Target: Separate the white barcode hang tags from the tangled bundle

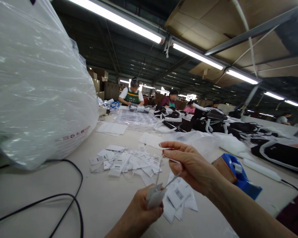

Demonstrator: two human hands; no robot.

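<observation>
My left hand [144, 206] is closed around white paper hang tags [155, 197], held upright between thumb and fingers. A thin pale string [172, 180] runs up from the tags to my right hand [185, 160], whose fingers pinch it above and to the right. Under and behind my hands lies one group of white barcode tags [178, 195]. Farther off to the left, a looser pile of small printed tags [121, 162] spreads over the pale table [109, 205].
A large filled plastic bag [47, 82] bulges at the left, with black cables [74, 195] below it. To the right sit a blue tape dispenser [240, 178] and a white stick-shaped device [262, 169]. Black items with white straps [211, 120] are heaped behind. A co-worker [132, 94] stands across the table.
</observation>
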